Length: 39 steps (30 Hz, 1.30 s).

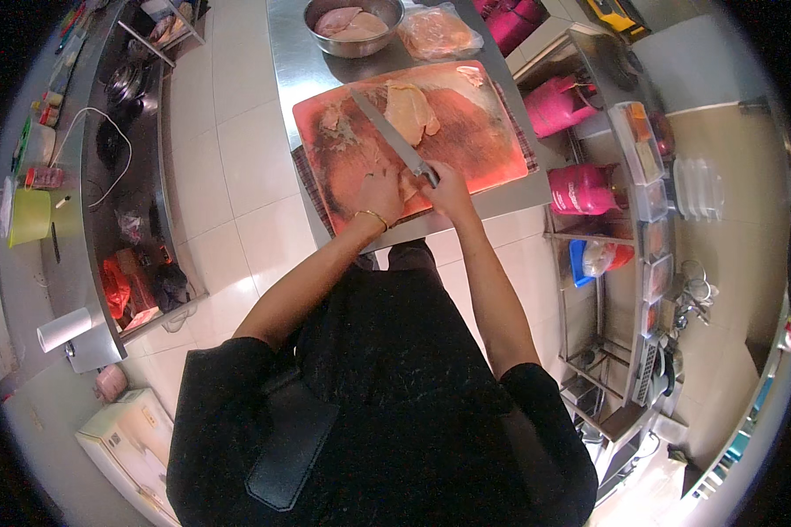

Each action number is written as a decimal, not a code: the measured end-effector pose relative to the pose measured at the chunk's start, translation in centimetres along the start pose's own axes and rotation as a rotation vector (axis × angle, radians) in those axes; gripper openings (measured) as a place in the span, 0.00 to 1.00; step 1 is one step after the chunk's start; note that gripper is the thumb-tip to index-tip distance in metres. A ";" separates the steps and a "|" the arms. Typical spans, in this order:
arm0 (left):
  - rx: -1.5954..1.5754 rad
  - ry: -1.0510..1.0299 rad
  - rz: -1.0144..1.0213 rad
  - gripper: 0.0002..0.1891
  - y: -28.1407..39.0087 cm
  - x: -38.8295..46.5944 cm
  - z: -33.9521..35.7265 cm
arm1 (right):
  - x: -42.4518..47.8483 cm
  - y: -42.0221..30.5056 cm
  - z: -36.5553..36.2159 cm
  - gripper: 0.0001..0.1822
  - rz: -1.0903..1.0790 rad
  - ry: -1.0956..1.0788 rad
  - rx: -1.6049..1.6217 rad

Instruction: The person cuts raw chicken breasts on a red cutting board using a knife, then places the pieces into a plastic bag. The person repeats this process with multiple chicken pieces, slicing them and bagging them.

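My right hand (449,191) grips the dark handle of a kitchen knife (389,135), whose long blade points up and left over a red cutting board (501,168). On the board's near left part rests my left hand (379,194), fingers down; a piece of pale meat (407,186) shows between the two hands. Whether its fingers hold that meat is hidden. A flat piece of raw poultry (409,109) lies beyond the blade. Small scraps (470,76) sit by the board's far right corner, and more bits lie on its left side.
Behind the board, a steel bowl (356,47) of raw meat and a plastic bag of meat (440,31) stand on the steel table (290,59). A checked cloth (311,191) shows under the board. Pink gas cylinders (580,190) and a rack are at right; a steel counter is at left.
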<state>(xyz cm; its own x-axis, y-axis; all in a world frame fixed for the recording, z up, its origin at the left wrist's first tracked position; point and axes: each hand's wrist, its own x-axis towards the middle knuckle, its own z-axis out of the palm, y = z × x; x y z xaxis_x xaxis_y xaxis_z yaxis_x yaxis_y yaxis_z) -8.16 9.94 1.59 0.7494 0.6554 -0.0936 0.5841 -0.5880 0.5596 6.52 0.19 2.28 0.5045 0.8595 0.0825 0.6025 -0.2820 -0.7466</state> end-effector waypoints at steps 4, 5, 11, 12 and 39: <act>-0.153 -0.191 -0.056 0.22 -0.7 1.2 -0.3 | 0.0 0.3 -1.4 0.19 0.014 -0.193 -0.052; -0.195 -0.207 -0.046 0.23 -0.6 1.3 -0.4 | -0.2 0.9 -1.6 0.18 -0.048 -0.175 -0.013; -0.586 -0.215 0.106 0.25 -1.3 0.3 -2.0 | -1.3 -2.4 -4.4 0.14 0.323 -0.448 0.529; -0.679 -0.290 0.136 0.24 -0.6 0.0 -3.2 | -1.7 -2.5 -4.9 0.13 0.315 -0.430 0.568; -0.942 0.031 -0.112 0.13 -4.5 0.4 -3.7 | 6.5 -4.3 0.4 0.23 0.049 -0.278 0.160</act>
<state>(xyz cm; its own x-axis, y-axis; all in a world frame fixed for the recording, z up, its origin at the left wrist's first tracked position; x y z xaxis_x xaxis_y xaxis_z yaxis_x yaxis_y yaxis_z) -11.63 14.62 2.04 0.6876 0.7054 -0.1723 0.1497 0.0944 0.9842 6.93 7.13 5.80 0.3292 0.9362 -0.1234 0.4653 -0.2746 -0.8415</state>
